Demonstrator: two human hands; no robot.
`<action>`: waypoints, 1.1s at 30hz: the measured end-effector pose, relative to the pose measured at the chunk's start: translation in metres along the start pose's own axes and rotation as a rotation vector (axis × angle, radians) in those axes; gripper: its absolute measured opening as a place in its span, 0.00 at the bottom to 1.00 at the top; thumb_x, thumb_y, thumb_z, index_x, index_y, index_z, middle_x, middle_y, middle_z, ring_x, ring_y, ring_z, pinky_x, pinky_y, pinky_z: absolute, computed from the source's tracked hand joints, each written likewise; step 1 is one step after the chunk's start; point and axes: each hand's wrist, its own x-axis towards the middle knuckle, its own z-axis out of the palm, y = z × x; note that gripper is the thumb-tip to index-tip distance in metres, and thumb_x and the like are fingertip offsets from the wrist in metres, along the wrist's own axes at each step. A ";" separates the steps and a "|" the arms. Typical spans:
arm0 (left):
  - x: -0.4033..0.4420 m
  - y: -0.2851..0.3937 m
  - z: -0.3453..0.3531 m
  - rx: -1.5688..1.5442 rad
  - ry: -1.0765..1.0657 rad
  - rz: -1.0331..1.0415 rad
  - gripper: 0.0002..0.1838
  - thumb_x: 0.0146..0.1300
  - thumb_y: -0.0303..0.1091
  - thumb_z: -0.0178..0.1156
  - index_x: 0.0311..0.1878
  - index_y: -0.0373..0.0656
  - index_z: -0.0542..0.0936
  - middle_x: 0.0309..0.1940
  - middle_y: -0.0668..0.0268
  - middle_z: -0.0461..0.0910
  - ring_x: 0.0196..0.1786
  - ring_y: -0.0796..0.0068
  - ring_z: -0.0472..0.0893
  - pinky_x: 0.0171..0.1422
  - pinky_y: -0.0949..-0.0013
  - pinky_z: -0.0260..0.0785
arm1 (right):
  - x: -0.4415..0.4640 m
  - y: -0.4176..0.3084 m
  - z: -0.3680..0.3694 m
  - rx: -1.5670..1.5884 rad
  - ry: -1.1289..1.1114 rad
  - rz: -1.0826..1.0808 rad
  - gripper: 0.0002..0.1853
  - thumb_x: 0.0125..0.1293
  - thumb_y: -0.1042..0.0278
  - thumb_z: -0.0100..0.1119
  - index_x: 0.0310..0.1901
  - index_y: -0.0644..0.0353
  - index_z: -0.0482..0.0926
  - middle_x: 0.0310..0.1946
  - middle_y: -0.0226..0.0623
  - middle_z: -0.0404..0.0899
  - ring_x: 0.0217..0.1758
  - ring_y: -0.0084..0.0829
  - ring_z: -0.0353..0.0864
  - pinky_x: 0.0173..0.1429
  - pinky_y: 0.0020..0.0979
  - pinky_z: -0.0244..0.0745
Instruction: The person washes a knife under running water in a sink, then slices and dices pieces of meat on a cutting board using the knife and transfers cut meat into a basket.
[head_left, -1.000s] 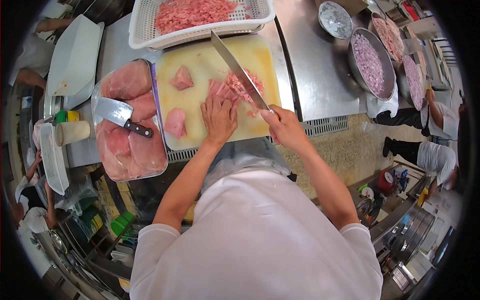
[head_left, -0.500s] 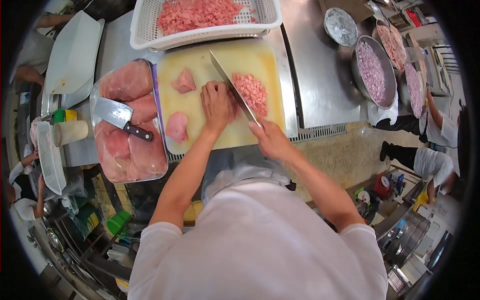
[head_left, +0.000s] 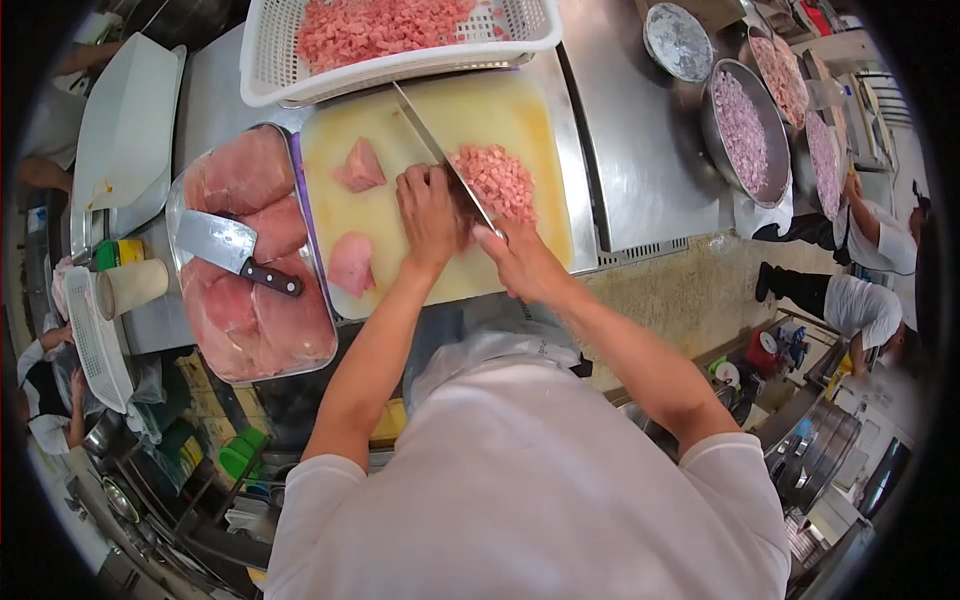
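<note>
My right hand grips a long kitchen knife by its handle, the blade slanting to the upper left. Close against the blade, my left hand has its fingers curled down on a piece of raw meat, mostly hidden beneath them. Diced meat lies heaped on the blade's right side. To the left of my left hand, two larger meat chunks, an upper one and a lower one, rest on the pale yellow cutting board.
Left of the board, a tray of large raw meat pieces carries a cleaver. A white perforated basket with diced meat stands behind. On the right are a bowl of chopped onion and a metal bowl. Other people stand at both sides.
The knife and my right hand have shifted slightly left, with the blade still beside my left fingers. My view has turned a little, so the tray and basket appear moved.
</note>
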 end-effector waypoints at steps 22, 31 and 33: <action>-0.007 -0.002 -0.008 -0.084 -0.015 -0.077 0.10 0.63 0.28 0.60 0.47 0.41 0.80 0.43 0.57 0.77 0.49 0.50 0.76 0.54 0.50 0.66 | -0.076 -0.008 -0.050 -0.060 -0.011 0.121 0.33 0.80 0.39 0.53 0.50 0.71 0.82 0.16 0.36 0.74 0.18 0.29 0.77 0.26 0.35 0.71; -0.008 -0.001 -0.001 -0.006 0.017 0.002 0.09 0.59 0.26 0.60 0.44 0.38 0.76 0.37 0.53 0.75 0.44 0.47 0.75 0.49 0.48 0.65 | 0.023 -0.004 -0.017 -0.143 -0.022 -0.100 0.29 0.82 0.44 0.50 0.47 0.69 0.85 0.18 0.42 0.76 0.19 0.37 0.80 0.31 0.41 0.77; -0.011 -0.007 -0.001 -0.075 0.055 0.006 0.09 0.59 0.26 0.60 0.43 0.38 0.76 0.36 0.53 0.74 0.43 0.47 0.75 0.49 0.48 0.65 | 0.010 -0.013 -0.019 -0.164 -0.004 -0.051 0.29 0.82 0.45 0.50 0.49 0.69 0.85 0.22 0.47 0.80 0.23 0.41 0.84 0.37 0.44 0.80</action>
